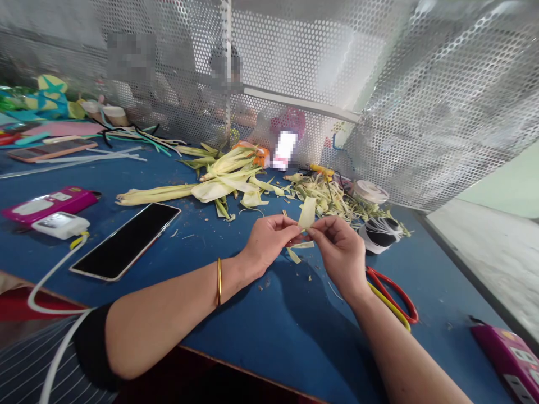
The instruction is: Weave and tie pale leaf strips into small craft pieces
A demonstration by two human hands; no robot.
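Note:
Over the blue table, my left hand (267, 244) and my right hand (343, 255) meet, thumbs and fingers pinched on one pale strip of corn husk (307, 211). The strip's wide end stands up between the fingertips; its lower part is partly hidden by them. Small husk scraps (293, 256) lie just below the fingers. Beyond my left hand is a pile of corn husks (229, 177) with long pale stalks. Shredded husk trimmings (322, 193) lie past my right hand. By my right wrist are scissors with red and yellow handles (396, 297).
A black-screened phone (126, 241) and a magenta power strip (53, 205) with a white plug and cable lie left. A spool (381, 233) of white thread stands right of my hands. Another magenta power strip (509, 356) sits at right. A perforated metal screen (290, 56) borders the back, people behind it.

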